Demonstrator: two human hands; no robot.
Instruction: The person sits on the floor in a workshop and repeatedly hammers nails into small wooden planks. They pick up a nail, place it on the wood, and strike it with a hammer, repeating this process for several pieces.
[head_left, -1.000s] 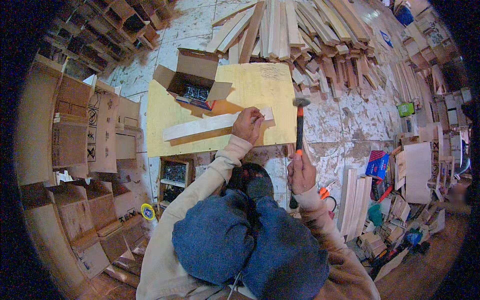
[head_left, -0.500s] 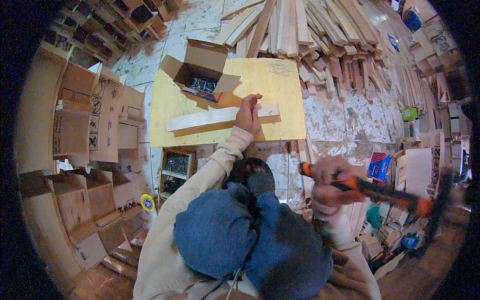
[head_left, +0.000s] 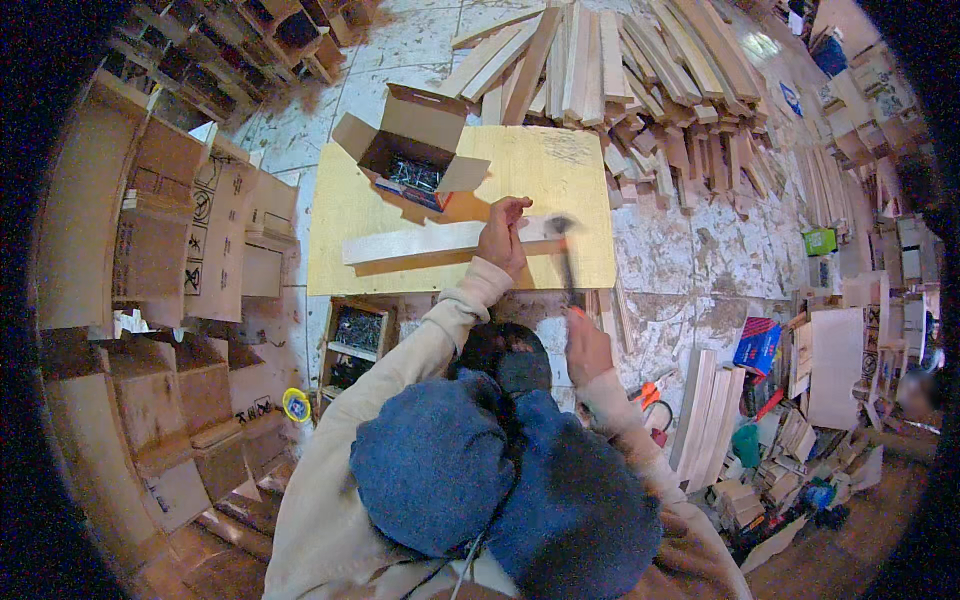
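The left hand [head_left: 502, 236] stays pressed on the wooden strip [head_left: 420, 243], which lies across the plywood board [head_left: 560, 175] at 12 o'clock. The right hand [head_left: 588, 347] grips the hammer [head_left: 566, 258], swung since half a second ago from 3 o'clock down onto the strip.
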